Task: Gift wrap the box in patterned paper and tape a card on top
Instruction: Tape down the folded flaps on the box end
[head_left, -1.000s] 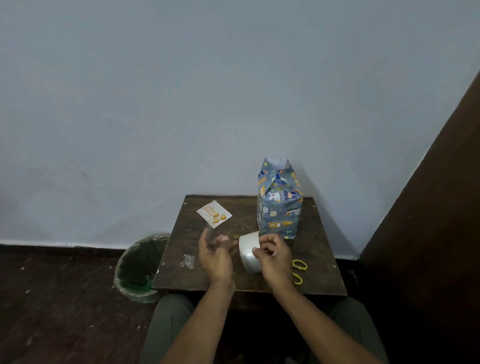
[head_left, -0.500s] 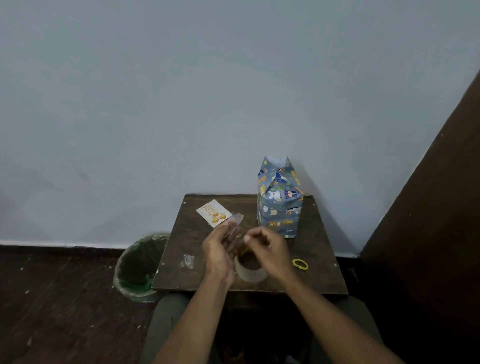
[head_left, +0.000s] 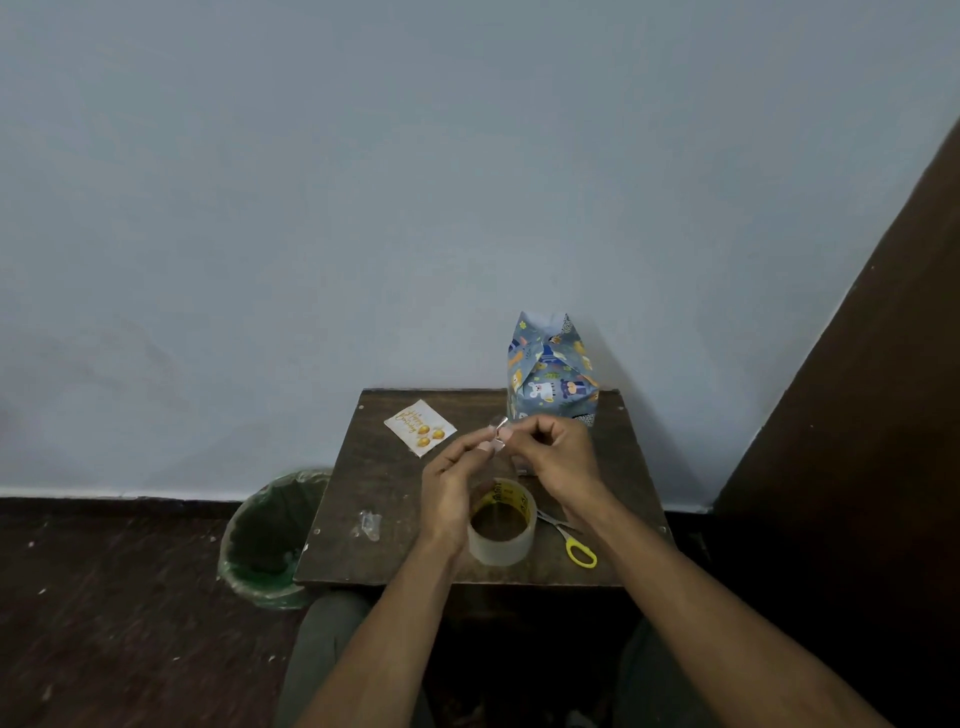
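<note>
The box, wrapped in blue cartoon-patterned paper, stands upright at the table's back right, its top folds open. A white card with gold balloons lies at the back left. Above the table's middle, my left hand and my right hand pinch a small clear piece of tape between their fingertips. A clear tape roll lies flat on the table just below my hands.
Yellow-handled scissors lie right of the roll. A crumpled scrap of clear tape sits at the front left of the small dark wooden table. A green-lined waste bin stands on the floor to the left.
My right hand set the tape roll flat on the table and rose. Both hands now hold the cut tape piece higher, closer to the box.
</note>
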